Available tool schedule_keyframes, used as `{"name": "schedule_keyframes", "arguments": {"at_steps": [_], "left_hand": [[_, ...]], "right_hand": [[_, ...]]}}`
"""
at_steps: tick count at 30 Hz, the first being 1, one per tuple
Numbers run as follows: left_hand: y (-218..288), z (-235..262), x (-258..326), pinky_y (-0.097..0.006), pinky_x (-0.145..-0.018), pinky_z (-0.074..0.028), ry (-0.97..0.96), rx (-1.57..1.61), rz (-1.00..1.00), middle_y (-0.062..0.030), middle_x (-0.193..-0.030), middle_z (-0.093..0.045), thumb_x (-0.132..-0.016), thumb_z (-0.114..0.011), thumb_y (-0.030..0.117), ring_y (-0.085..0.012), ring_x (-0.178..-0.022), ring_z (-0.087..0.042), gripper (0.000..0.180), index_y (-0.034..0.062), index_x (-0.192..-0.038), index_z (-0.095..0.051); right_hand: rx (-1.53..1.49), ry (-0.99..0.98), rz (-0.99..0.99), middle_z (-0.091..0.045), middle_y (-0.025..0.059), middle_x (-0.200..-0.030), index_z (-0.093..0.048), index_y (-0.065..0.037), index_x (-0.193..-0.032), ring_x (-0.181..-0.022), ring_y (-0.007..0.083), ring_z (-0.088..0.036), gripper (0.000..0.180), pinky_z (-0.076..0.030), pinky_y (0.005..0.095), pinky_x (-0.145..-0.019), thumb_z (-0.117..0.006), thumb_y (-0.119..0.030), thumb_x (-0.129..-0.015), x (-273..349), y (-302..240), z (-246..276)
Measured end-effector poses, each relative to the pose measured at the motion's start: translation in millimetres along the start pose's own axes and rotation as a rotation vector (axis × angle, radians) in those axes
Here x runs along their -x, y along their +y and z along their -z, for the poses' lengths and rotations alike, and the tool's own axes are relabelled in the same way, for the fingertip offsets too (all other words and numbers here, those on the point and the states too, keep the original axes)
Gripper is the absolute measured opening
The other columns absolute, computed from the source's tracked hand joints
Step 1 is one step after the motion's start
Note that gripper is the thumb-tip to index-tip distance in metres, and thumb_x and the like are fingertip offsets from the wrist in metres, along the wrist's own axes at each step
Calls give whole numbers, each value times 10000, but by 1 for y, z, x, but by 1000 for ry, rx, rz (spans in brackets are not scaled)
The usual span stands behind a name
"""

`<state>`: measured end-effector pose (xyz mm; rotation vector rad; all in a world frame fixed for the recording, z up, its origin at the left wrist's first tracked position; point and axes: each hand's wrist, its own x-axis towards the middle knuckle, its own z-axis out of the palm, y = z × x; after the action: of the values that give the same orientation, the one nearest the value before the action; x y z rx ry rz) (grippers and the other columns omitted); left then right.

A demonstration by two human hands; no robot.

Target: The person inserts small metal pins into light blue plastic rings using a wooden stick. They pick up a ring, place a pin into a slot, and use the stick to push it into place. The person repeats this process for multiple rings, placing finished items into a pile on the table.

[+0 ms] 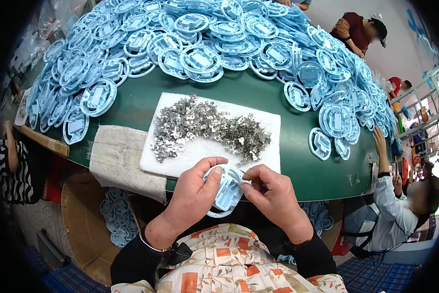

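Both hands on one blue plastic ring (225, 191).
My left hand (196, 195) grasps it; my right hand (273, 193) pinches its rim, metal clips (204, 129) just beyond.

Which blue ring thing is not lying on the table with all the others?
The blue plastic ring gripped by the left hand and right hand, held up at the table's near edge. All the others lie heaped on the green table.

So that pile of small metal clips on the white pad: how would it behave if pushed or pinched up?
The metal clips lie loose and tangled, so a push would probably scatter them, some dragging along in clumps. Each looks tiny and thin, likely light and fiddly to pinch singly. The white pad looks soft, which may keep them from sliding far.
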<state>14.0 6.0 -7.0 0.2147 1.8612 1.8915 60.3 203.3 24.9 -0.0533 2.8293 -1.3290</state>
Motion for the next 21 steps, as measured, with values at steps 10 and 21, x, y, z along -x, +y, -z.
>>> {"name": "schedule_keyframes", "arguments": {"at_steps": [10, 21], "left_hand": [[-8, 2, -3, -208, -696, -498, 5, -24, 1, -13, -929, -672, -1071, -478, 135, -26, -791, -570, 284, -14, -1277, -604], [-3, 3, -3, -206, -669, -480, -12, -111, 33, -7, -925, -664, -1069, -470, 133, -18, -761, -545, 291, -18, -1275, -610]], "right_hand": [[-208, -14, -48, -659, 58, -740, -688, -15, -995, -656, 80, -605, 123, -491, 249, -600, -743, -85, -910, -8, 1, -8], [-195, -83, -116, -666, 26, -768, -688, 7, -945, -679, 60, -559, 121, -480, 244, -614, -748, -93, -912, -14, 2, -7]]}}
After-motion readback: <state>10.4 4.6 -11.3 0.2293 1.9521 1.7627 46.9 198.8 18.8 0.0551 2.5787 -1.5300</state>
